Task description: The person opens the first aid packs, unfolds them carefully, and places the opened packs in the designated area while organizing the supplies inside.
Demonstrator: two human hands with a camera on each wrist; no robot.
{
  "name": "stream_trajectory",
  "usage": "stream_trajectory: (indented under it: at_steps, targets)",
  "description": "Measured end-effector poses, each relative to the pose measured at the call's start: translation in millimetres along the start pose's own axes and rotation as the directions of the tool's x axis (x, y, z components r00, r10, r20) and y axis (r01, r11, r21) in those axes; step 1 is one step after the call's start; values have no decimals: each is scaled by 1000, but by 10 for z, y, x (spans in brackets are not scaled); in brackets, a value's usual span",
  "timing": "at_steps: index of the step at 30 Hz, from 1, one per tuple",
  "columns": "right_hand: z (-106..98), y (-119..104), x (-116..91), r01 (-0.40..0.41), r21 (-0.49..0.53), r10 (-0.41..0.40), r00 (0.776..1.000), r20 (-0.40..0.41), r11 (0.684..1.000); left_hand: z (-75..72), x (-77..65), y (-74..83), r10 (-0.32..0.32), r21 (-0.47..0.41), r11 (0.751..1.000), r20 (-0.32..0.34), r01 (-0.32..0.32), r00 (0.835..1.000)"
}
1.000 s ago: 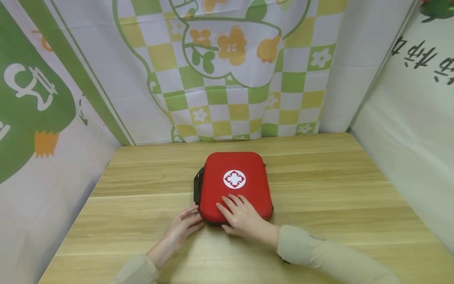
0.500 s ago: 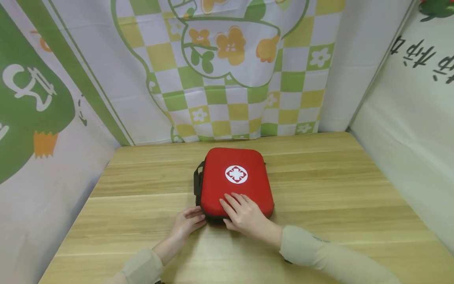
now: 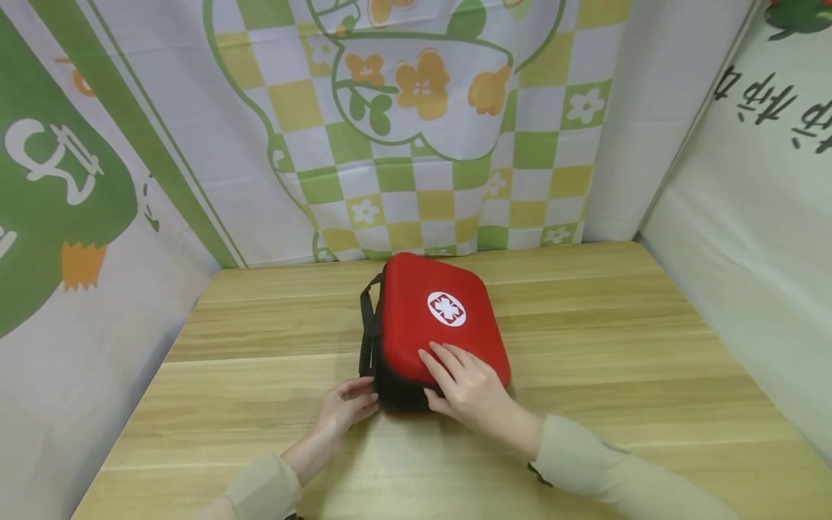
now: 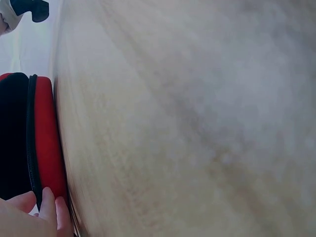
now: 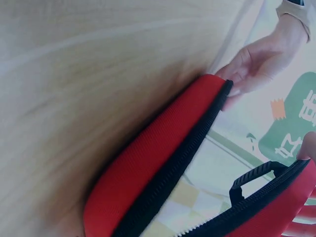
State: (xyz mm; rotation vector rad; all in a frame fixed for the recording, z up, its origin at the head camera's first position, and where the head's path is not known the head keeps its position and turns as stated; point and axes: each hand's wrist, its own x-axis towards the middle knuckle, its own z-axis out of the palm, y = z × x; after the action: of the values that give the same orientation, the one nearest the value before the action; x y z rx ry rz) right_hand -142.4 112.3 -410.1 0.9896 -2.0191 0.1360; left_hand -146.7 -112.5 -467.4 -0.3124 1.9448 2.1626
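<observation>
A red first-aid case (image 3: 412, 318) with a white cross emblem sits mid-table, its lid tilted up along the near edge. My right hand (image 3: 471, 393) grips that near edge, fingers spread over the top and thumb beneath. At the near left corner, my left hand (image 3: 344, 408) holds the lower half, fingertips against its side. The right wrist view shows a wide gap between the lid (image 5: 276, 207) and the red base (image 5: 153, 148), both edged with black zipper. A black handle (image 3: 369, 328) hangs on the left side. The inside is mostly hidden.
The case stands on a wood-grain table (image 3: 617, 361). A checked, flowered cloth (image 3: 416, 166) hangs behind the far edge. Printed white panels (image 3: 747, 238) flank the table on both sides.
My right hand has raised the lid's near edge, tipping it up and to the right, and the dark gap beneath has widened. My left hand stays at the near left corner.
</observation>
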Motion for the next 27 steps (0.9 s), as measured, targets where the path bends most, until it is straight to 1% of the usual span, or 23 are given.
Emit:
stream_trajectory:
  at_steps: [6, 10, 15, 20, 23, 27]
  targets:
    - [-137, 79, -5, -52, 62, 54, 998, -19, 997, 12, 22, -4, -5, -5, 1000, -6, 5, 1000]
    - [-238, 139, -11, -99, 104, 100, 995, -6, 990, 3, 36, -8, -14, 12, 1000, 5, 14, 1000]
    - [-359, 228, -31, -157, 146, 162, 987, -20, 977, -3, 41, 5, -26, 30, 999, 12, 26, 1000]
    - [-475, 318, -52, -211, 140, 223, 972, -75, 967, -3, 28, 18, -25, 40, 999, 19, 24, 1000]
    - [-531, 380, -82, -244, 143, 260, 959, -111, 959, -9, 30, 17, -28, 55, 998, 24, 27, 999]
    - [-612, 460, -151, -311, 165, 331, 937, -113, 936, -12, 29, 24, -28, 78, 997, 38, 25, 999]
